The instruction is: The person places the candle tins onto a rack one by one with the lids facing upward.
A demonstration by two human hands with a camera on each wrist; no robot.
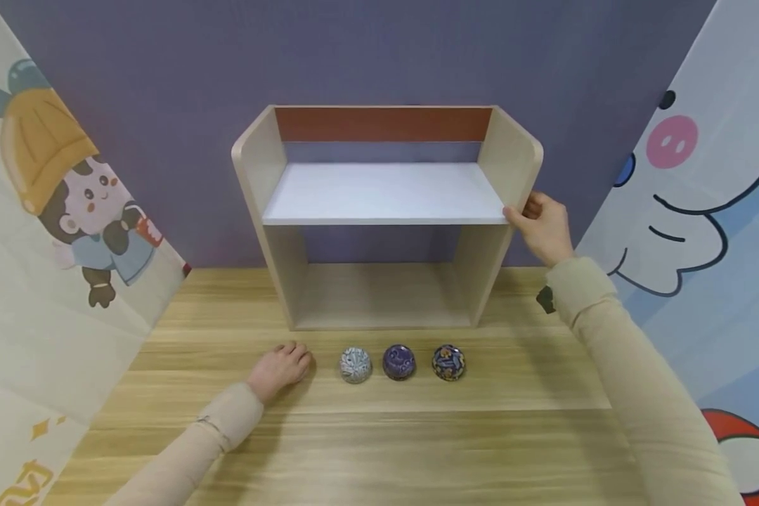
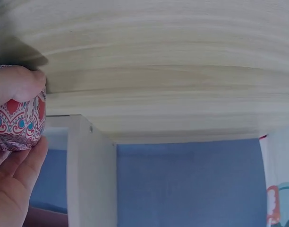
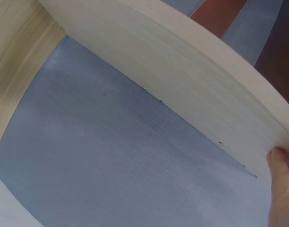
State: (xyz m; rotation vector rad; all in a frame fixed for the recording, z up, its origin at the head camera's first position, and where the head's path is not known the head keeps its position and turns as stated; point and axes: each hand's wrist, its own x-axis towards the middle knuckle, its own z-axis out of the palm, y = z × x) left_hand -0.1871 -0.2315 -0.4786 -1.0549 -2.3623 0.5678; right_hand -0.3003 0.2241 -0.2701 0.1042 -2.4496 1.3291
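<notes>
"What are your left fingers doing?"

"My left hand [image 1: 280, 371] grips a patterned tin [image 2: 19, 120], thumb on one side and fingers on the other. It's red and white with blue spots. From the head camera my hand hides it, and I can't tell whether it touches the table [image 1: 379, 450] or is held just above."

"Whereabouts is that?"

"Near the front left corner of the shelf unit [image 1: 382, 295], in from the table's left edge."

"And your right hand [image 1: 547, 228]?"

"I'm gripping the shelf unit by its right side panel [image 1: 512, 151]. My thumb is at the front edge, beside the right end of the white board [image 1: 382, 191]; the other fingers are partly hidden on the outer side."

"What else is on the surface?"

"Three more tins in a row, just in front of the unit's bottom front edge: a white and grey-blue tin [image 1: 355, 365] nearest my left hand, a purple tin [image 1: 398, 362] in the middle, and a dark flowered tin [image 1: 449, 362] near the unit's front right corner. They stand apart from each other."

"And the unit itself?"

"Upright by the table's far edge, before a purple-blue backdrop [image 1: 379, 53]."
</notes>
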